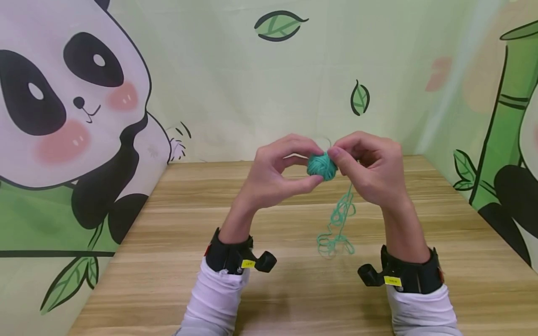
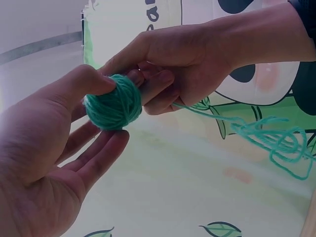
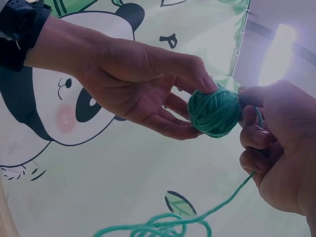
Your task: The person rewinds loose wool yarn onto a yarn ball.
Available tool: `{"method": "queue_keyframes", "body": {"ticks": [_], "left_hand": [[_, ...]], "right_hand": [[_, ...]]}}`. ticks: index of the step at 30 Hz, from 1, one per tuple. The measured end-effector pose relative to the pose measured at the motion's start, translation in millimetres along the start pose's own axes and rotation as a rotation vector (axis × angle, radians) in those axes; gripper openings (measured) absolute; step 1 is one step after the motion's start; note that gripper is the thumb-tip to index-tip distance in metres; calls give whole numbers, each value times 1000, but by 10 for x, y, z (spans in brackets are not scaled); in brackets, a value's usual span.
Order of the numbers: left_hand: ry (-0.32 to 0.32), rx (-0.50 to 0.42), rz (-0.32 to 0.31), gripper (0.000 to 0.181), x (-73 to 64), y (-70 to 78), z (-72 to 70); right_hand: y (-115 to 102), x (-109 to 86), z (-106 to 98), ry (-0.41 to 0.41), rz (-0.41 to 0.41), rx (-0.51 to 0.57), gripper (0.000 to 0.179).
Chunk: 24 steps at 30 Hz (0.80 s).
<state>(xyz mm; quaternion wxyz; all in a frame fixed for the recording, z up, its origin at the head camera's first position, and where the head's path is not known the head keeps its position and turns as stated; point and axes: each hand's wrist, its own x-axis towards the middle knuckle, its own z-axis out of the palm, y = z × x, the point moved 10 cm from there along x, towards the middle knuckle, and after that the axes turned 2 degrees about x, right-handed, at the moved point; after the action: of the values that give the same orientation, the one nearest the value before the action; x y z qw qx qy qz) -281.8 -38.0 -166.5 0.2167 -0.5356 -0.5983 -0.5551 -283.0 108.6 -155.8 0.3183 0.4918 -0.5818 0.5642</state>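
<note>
A small ball of teal yarn [image 1: 321, 167] is held up above the table. My left hand [image 1: 280, 169] grips it between the thumb below and the fingers above. At the ball's right side, my right hand [image 1: 371, 165] pinches the yarn strand with thumb and forefinger, its other fingers curled. In the right wrist view the strand runs through the right hand [image 3: 286, 143] and out below it. From there a loose, looped tail of yarn [image 1: 342, 214] hangs down in front of the table. The left wrist view shows the wound ball [image 2: 114, 103] between the left fingertips.
Below the hands lies a wood-grain table [image 1: 189, 224]. A backdrop [image 1: 210, 93] printed with pandas, leaves and bamboo stands behind and at both sides. Black wrist bands with small cameras [image 1: 265, 261] sit on both wrists over white sleeves.
</note>
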Motion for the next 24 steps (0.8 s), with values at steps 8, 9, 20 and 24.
{"method": "queue_keyframes", "body": {"ticks": [8, 9, 20, 24], "left_hand": [[-30, -52, 0, 41, -57, -200, 11], [-31, -58, 1, 41, -56, -199, 12], [-64, -154, 6, 42, -60, -151, 47], [-91, -190, 13, 42, -61, -124, 72]], "right_hand": [[10, -4, -13, -1, -5, 4, 35], [11, -3, -15, 2, -4, 2, 36], [30, -3, -10, 13, 3, 17, 42], [33, -2, -16, 13, 0, 15, 43]]}}
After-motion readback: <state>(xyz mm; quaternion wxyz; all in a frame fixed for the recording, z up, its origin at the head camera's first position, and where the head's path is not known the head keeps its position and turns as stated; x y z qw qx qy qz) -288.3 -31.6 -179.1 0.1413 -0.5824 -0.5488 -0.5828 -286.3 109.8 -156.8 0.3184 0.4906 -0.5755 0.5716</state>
